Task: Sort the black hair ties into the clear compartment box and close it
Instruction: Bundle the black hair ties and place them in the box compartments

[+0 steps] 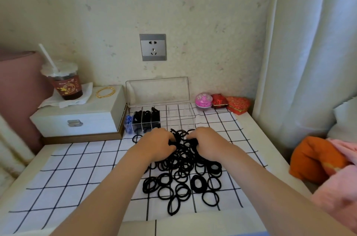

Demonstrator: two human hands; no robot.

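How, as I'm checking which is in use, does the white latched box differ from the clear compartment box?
The white latched box is opaque; the clear compartment box is see-through. The white latched box is shut; the clear compartment box stands open. The white one carries a gold bangle and a drink cup on top; the clear one holds black hair ties inside. Both are rectangular and stand side by side.

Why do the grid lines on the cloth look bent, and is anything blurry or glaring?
Head view: the wide-angle lens bows the cloth grid; soft even light, no hard shadows or glare; the left hand, right hand and hair ties are sharp, while the pink fabric at lower right is smeared.
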